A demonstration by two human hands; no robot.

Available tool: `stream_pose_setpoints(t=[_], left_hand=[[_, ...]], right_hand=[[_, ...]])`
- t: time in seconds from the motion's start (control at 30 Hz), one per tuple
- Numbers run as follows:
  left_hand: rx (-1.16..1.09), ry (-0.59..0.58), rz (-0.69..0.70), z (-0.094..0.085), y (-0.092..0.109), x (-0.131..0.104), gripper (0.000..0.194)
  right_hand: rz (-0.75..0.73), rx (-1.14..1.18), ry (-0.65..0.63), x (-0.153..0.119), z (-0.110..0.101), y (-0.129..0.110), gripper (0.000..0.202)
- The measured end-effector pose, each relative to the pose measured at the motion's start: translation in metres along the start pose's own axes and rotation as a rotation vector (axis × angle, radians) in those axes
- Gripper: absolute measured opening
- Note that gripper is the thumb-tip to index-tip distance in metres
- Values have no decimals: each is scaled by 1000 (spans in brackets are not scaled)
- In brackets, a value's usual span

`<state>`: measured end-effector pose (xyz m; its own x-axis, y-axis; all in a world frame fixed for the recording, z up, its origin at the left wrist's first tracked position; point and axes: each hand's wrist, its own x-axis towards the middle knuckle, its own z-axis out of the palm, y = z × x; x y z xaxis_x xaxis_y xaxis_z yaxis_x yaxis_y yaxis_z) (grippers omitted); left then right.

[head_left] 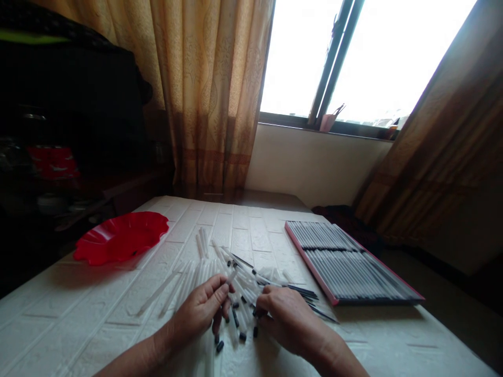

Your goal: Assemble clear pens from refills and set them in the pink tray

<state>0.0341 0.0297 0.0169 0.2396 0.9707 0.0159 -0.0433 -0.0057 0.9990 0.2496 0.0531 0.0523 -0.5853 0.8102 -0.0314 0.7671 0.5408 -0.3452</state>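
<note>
Nearest the person, in the gap below and between the two hands, a few small black caps (220, 346) lie loose on the white brick-patterned table cover (157, 340). Just above them, the left hand (206, 302) is nearly closed, its thumb and index finger pinched together on a pale see-through piece (232, 276), with the other fingers loosely bent beneath. The right hand (288, 317), back upward, has its fingers curled in and down; a small dark piece (257, 312) shows at their tips, but whether they grip it I cannot tell.

Clear tubes (202, 269) lie side by side under and beyond the left hand, some slanting out to its left. More tubes, mixed with black-ended ones, lie in a jumble between the hands and just beyond them. Thin dark rods (304, 291) stick out past the right hand on its far side.

Farther off to the right of the right hand, a pink-edged tray (312, 263) holds two rows of slim grey sticks (343, 269) packed side by side. Well to the left of the left hand sits a red scalloped dish (121, 235).

Past the table, ahead of the hands, hang golden-brown curtains (212, 94) beside a bright window (302, 57), with a pink cup (327, 122) on its sill.
</note>
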Motion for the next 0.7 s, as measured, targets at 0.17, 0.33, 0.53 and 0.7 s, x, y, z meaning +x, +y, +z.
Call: stream_pose_setpoints(t=[0.17, 0.33, 0.53, 0.7], left_hand=[[122, 39, 41, -6, 7, 0, 67], [302, -9, 79, 0, 9, -8, 49], [467, -67, 137, 4, 16, -14, 34], [529, -88, 151, 3, 18, -14, 34]], right_hand=[[9, 192, 130, 2, -12, 11, 13], [4, 447, 221, 7, -16, 12, 9], [-42, 835, 211, 7, -10, 0, 11], [-55, 825, 174, 5, -8, -4, 13]])
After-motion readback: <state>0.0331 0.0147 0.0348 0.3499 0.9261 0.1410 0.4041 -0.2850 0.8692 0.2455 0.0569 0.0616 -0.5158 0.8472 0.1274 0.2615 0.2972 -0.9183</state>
